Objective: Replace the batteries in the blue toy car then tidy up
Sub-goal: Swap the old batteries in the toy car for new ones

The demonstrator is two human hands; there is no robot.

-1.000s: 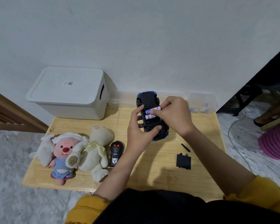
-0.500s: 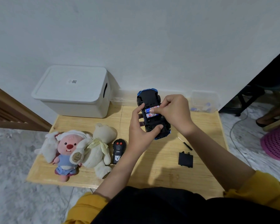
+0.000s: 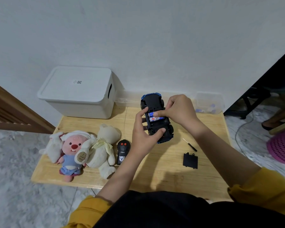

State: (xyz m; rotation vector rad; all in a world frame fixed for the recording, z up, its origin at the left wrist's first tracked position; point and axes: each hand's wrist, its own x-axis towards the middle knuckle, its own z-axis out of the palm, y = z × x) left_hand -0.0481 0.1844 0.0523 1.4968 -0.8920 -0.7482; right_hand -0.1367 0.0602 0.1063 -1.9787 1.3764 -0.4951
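The blue toy car (image 3: 154, 102) is held upside down above the wooden table (image 3: 168, 171), its black underside up. My left hand (image 3: 143, 134) grips its left side, thumb on the near end. Two batteries (image 3: 155, 117) with white, blue and red labels lie in the open compartment. My right hand (image 3: 178, 111) rests over them, thumb pressing the far battery. The black battery cover (image 3: 190, 161) lies on the table to the right, with a small screwdriver (image 3: 190, 145) just beyond it.
A black remote control (image 3: 123, 152) and two plush toys (image 3: 82, 150) lie at the left of the table. A white lidded bin (image 3: 79, 91) stands at the back left. A clear plastic box (image 3: 209, 102) sits at the back right. A pink basket (image 3: 282, 147) is on the floor.
The camera view has shifted slightly. My right thumb has moved down onto the far battery in the compartment. My left hand keeps its hold on the car.
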